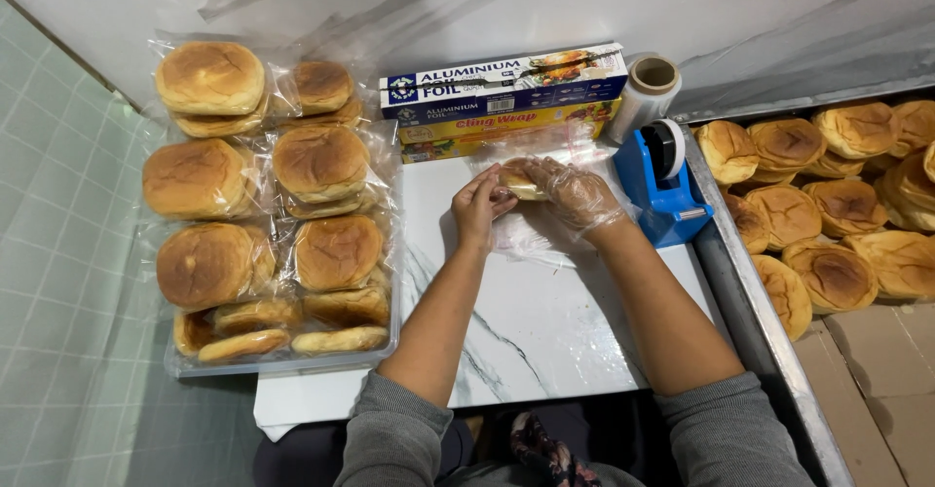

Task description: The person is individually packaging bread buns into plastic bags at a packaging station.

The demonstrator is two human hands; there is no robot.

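Near the far edge of the marbled surface [545, 341]: small bun [521, 183], long axis crosswise, pinched between both hands. Left hand [477, 205] bare, curled shut on its near end; right hand [575, 193], in a filmy glove, closed over its far side. Crinkled clear wrap [526, 239] underneath.

A white marble-patterned board [545, 331] with grey veins serves as the work surface, set against a pale wall [487, 0] draped in clear plastic sheeting at the far side. To the left lies a pale green tiled surface [58, 253]. On the right runs a metal rail [760, 331], with brown cardboard [877, 370] near it.
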